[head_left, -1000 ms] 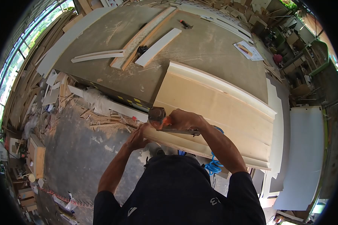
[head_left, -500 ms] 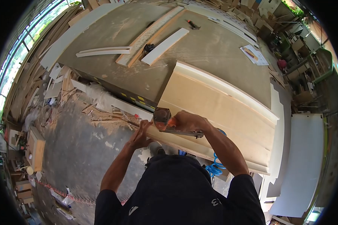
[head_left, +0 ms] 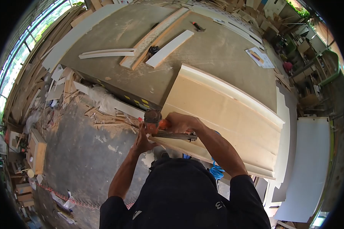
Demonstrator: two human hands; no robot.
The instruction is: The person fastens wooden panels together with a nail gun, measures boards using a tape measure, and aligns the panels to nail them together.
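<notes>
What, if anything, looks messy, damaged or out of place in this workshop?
Wood scraps and crumpled plastic lie loose beside the table, looking untidy underfoot. The dark floor has pale, ragged patches, perhaps wear or spills; I cannot tell which.

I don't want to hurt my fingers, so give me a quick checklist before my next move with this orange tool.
1. Right hand gripping the orange tool: ok.
2. Left hand well away from the tool's head: not ok, its fingers are right beside it.
3. Wooden panel supported by the table: ok.
4. Tool's tip placed on wood: cannot tell, it is hidden from above.
5. Blue coiled hose free of snags: cannot tell, it is partly hidden.
</notes>
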